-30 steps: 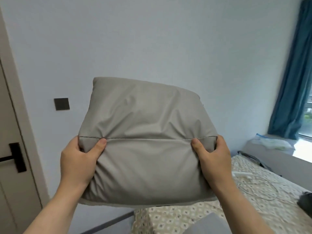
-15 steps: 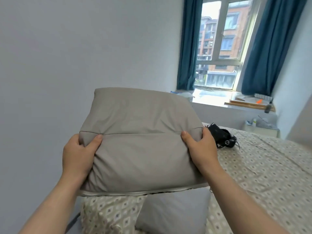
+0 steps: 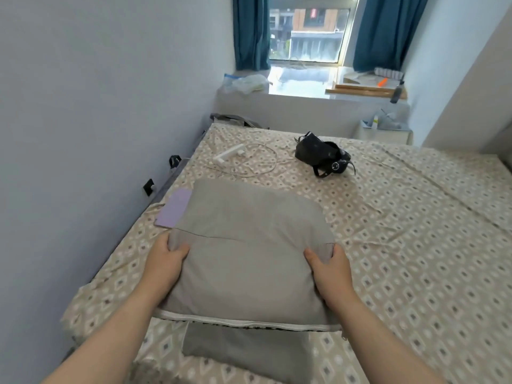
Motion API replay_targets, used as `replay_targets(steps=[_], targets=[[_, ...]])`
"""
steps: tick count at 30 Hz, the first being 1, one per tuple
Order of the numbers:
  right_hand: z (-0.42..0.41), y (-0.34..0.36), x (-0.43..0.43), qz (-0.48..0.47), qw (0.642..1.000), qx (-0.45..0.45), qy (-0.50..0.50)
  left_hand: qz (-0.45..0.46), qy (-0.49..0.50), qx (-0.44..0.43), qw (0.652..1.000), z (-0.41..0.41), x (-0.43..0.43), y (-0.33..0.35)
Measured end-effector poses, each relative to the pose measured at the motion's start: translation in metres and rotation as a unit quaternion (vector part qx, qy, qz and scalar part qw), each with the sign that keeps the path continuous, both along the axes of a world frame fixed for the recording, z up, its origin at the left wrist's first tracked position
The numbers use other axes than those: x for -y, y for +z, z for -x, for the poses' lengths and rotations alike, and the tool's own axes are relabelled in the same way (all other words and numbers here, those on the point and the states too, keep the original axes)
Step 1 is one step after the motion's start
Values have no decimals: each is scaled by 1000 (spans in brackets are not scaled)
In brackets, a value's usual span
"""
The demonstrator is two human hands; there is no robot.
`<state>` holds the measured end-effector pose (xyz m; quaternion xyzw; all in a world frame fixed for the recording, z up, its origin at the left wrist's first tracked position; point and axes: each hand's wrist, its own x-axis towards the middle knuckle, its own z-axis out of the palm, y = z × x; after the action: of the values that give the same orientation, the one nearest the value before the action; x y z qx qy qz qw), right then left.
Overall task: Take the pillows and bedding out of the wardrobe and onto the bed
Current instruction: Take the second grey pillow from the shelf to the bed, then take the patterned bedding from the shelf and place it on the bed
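Head view: left hand (image 3: 163,261) and right hand (image 3: 331,270) grip a plump grey fabric pillow (image 3: 249,253) by its sides, fingers curled into it, above a second grey pillow (image 3: 243,350) on the beige diamond-patterned bed (image 3: 415,259). Beyond lie a lilac notebook (image 3: 174,207), white cable (image 3: 249,162) and black headset (image 3: 322,157); blue curtains (image 3: 250,31) frame the window.

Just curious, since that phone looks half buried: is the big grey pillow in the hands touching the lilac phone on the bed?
Cannot tell. In the head view the grey pillow overlaps the lilac phone's right edge, but held aloft, it may only hide it.
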<state>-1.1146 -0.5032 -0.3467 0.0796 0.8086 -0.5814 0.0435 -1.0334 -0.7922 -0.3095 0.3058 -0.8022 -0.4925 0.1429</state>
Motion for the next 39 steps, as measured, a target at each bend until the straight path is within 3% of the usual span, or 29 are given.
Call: replay_targets(steps=[13,18,22,28,34,39], targets=[[-24,-226,10,-42,985,165,-29,-35,-71,235,969,24,16,-252],[-27,-246,5,-80,968,237,2,-65,-71,298,950,15,22,-278],[-2,-199,17,-110,965,233,-50,-78,-51,238,967,41,21,-237],[33,-67,36,9,990,133,-36,-145,-146,107,973,89,16,-126],[12,69,4,40,992,10,-121,-142,-246,3,959,116,-19,-5],[-42,143,-51,25,979,-64,-190,-151,-362,-87,916,116,-82,72]])
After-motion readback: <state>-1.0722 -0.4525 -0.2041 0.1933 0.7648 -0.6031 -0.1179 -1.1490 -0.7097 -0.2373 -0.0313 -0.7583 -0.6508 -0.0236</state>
